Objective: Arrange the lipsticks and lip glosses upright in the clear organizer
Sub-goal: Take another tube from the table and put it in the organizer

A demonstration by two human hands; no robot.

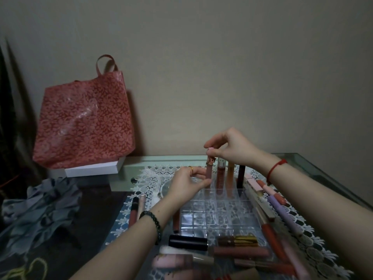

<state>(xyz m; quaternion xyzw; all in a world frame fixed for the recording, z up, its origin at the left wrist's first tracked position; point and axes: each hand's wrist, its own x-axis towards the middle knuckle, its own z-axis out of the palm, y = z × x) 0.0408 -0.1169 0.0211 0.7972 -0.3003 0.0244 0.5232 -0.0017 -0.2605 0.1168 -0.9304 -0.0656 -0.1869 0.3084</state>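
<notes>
A clear gridded organizer [218, 216] sits on a lace mat. In its far row stand a red gloss [221, 178], an orange gloss [230, 177] and a dark tube [241, 175], all upright. At the far left corner a pink gloss [208, 174] with a cartoon charm is held upright. My right hand [228, 146] pinches its cap from above. My left hand [188, 181] pinches its lower body, thumb against the tube. Several more lipsticks and glosses lie flat around the organizer: right [282, 213], front [238, 250], left [134, 211].
A red patterned tote bag [84, 122] leans on the wall at back left, on a white box [92, 168]. Crumpled grey-blue cloth [38, 211] lies to the left. The glass table edge [323, 168] runs along the right.
</notes>
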